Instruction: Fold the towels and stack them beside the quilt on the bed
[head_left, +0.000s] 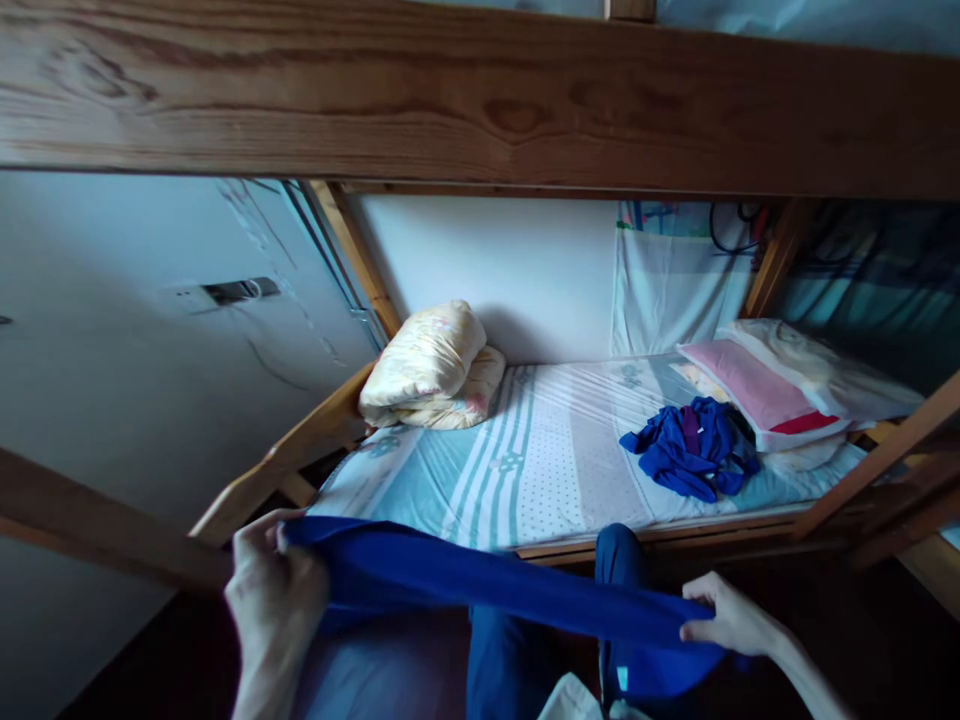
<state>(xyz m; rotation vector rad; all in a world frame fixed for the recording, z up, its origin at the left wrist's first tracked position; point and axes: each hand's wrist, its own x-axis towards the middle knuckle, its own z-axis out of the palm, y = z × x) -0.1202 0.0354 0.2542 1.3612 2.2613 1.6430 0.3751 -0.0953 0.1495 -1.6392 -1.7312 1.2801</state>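
Note:
A blue cloth (pixel 480 582) is stretched in a long band across the front of my legs. My left hand (pixel 276 575) grips its left end, fingers closed around the fabric. At the other end, my right hand (pixel 724 615) pinches the cloth between thumb and fingers, and some of the fabric hangs below it. Beyond, a crumpled pile of blue clothing (pixel 694 448) with a purple piece in it lies on the right part of the lower bunk's mattress (pixel 555 450).
A folded yellowish quilt (pixel 431 365) sits at the bed's left end. Pillows (pixel 757 385) are stacked at the right. A thick wooden beam (pixel 480 105) crosses above at the front. A slanted wooden rail (pixel 885 455) stands at the right.

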